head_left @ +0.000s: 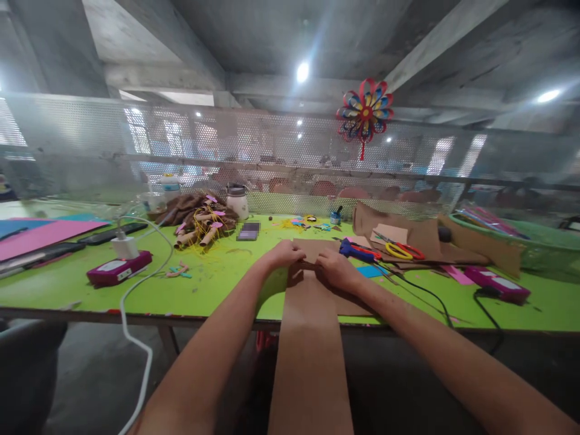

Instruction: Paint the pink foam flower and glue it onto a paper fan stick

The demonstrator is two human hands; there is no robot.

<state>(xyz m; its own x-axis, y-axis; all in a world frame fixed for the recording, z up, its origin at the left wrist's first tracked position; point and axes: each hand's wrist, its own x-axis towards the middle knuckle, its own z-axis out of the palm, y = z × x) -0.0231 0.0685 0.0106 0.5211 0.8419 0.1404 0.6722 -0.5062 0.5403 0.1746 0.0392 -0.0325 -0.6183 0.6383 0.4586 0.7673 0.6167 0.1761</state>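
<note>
A long strip of brown kraft paper (312, 350) runs from the table toward me and hangs over the front edge. Across its far part there is a folded ridge. My left hand (289, 254) pinches the left end of this fold, and my right hand (338, 269) grips the right end, with the fingers of both closed on the paper. Another brown sheet (356, 305) lies under the strip on the right. Close to my right hand is a blue glue gun (356, 249) with a red part and a black cord.
Yellow-and-red scissors (401, 249) lie on brown cardboard (419, 232) at right. Purple power strips (120, 269) (498, 285) sit on both sides, their cords crossing the green table (217, 284). Paper tubes (208, 232), a white jar (237, 202) and a green basket (544, 251) stand further back.
</note>
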